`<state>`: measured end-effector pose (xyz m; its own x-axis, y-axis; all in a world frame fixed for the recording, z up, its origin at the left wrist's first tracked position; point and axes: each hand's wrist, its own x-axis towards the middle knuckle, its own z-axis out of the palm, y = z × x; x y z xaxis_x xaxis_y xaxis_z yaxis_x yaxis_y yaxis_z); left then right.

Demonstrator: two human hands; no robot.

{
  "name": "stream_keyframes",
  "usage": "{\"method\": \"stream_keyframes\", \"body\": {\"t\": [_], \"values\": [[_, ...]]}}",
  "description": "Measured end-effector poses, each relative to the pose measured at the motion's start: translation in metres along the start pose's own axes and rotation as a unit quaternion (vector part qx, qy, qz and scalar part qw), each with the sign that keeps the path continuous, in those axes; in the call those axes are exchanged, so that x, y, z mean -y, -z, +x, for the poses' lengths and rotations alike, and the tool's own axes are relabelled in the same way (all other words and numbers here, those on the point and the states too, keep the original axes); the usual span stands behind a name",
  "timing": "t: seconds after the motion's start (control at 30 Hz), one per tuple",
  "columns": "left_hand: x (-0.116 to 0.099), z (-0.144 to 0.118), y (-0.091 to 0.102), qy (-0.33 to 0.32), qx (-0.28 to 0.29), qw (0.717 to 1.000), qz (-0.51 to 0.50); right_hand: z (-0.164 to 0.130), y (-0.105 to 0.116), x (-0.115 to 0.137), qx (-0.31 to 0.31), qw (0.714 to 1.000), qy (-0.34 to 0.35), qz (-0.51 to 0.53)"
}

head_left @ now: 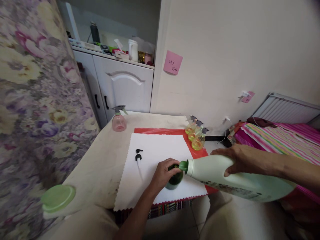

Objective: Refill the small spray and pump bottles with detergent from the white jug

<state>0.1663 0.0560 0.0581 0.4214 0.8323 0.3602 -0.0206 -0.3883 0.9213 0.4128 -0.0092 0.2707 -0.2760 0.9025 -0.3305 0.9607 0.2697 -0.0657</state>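
- At nine to ten o'clock, reckoned from the middle of the white sheet, a floral fabric curtain (37, 86) in purple, pink and cream was hung.
- At eight to nine o'clock, a pale green round lid (58, 197) was seen near the edge of the cream-covered table (97, 160).
- At ten o'clock, a translucent pink spray bottle (119, 122) with a dark grey trigger head was stood upright on the table.
- At nine o'clock, a black pump head with a pale tube (138, 157) was laid on the scalloped white sheet (160, 146), which was spread over a red plastic sheet (160, 131).
- At four o'clock, a dark green rounded bottle (175, 180) was set on the white sheet; its top was held by the left hand (163, 171), whose fingers were curled around it.
- At two o'clock, three clear spray bottles of yellow liquid (197, 142) were grouped on the red sheet.
- At three to four o'clock, a large pale green plastic jug (237, 183) was gripped by the right hand (236, 158) and tilted almost level, its green spout (183, 165) brought to the bottle's top. Contact with the rim could not be told, being hidden by fingers.
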Motion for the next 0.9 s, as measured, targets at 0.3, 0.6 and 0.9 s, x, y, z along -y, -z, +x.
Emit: {"method": "stream_keyframes", "body": {"t": [0.3, 0.6, 0.9], "values": [[0.0, -0.001, 0.0, -0.004, 0.0, 1.0, 0.004, 0.0, 0.002, 0.003, 0.004, 1.0, 0.0, -0.01], [0.001, 0.0, 0.001, -0.012, 0.002, 1.0, 0.009, -0.002, 0.004, 0.002, 0.01, 1.0, 0.019, 0.011], [-0.001, 0.0, 0.001, -0.005, 0.003, 1.0, 0.015, -0.002, -0.013, -0.01, -0.005, 0.998, 0.017, 0.052]]}}
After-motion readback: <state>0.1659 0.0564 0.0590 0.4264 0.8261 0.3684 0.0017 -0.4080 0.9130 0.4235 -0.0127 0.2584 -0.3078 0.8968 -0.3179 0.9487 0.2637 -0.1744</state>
